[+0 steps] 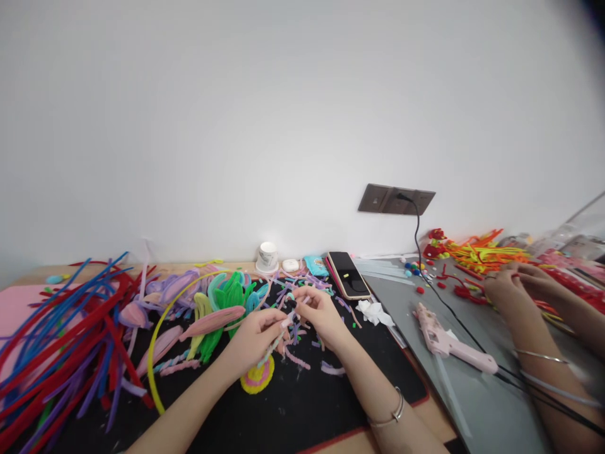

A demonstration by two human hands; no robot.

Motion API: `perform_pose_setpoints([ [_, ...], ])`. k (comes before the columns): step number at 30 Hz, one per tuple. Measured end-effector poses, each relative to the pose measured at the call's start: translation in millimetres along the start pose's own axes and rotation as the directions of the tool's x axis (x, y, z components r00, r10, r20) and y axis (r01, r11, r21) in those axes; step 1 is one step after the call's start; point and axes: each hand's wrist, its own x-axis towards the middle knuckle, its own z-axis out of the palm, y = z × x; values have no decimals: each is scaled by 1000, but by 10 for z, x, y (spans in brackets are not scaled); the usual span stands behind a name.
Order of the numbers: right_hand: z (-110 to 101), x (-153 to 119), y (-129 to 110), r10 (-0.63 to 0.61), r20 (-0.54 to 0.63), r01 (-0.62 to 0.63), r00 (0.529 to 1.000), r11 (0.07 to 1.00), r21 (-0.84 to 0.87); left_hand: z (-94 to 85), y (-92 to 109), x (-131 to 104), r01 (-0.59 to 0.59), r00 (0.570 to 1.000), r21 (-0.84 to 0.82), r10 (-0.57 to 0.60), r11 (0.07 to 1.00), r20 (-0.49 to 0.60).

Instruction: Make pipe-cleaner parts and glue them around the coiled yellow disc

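Over the black mat (pixel 255 425), my left hand (pixel 258 334) is closed in a pinch on a pale pastel pipe cleaner (pixel 273 350), whose end slants down from the fingers. My right hand (pixel 321 314) meets it, its fingertips closed around the upper part of the same piece. A small dark bit (pixel 290 304) shows between the two hands; what it is I cannot make out. Just below my left hand lies a yellow and pink pipe-cleaner disc (pixel 258 376). Cut pastel snippets (pixel 297 359) are scattered around and behind the fingers.
Long red, blue and purple pipe cleaners (pixel 80 340) heap at the left, beside green bent loops (pixel 232 293). A paper cup (pixel 267 257) and a phone (pixel 348 275) stand or lie behind. At right are a pink glue gun (pixel 454 347), its black cord, and another person's hands (pixel 510 287).
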Motion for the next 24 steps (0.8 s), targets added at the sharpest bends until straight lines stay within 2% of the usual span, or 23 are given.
perform_pose_setpoints([
  [4,-8,13,36,-22,21,22,1000,1000,4,9,-25,8,33,998,-58,-30,998,52],
  [7,-24,26,53,-28,51,25,998,998,61,6,-3,9,59,998,-138,-54,989,41],
  [10,-43,30,53,-21,124,7,992,994,107,-7,37,1,82,996,-249,-83,965,6],
  [14,-60,15,47,15,244,-21,970,1000,22,-29,78,-10,120,992,-378,-127,918,4],
  [20,-65,14,90,-57,237,57,970,998,4,-38,111,-25,110,994,-373,-107,921,29],
  [24,-71,12,100,-40,250,40,967,999,5,-30,135,-40,105,994,-348,-101,932,29],
])
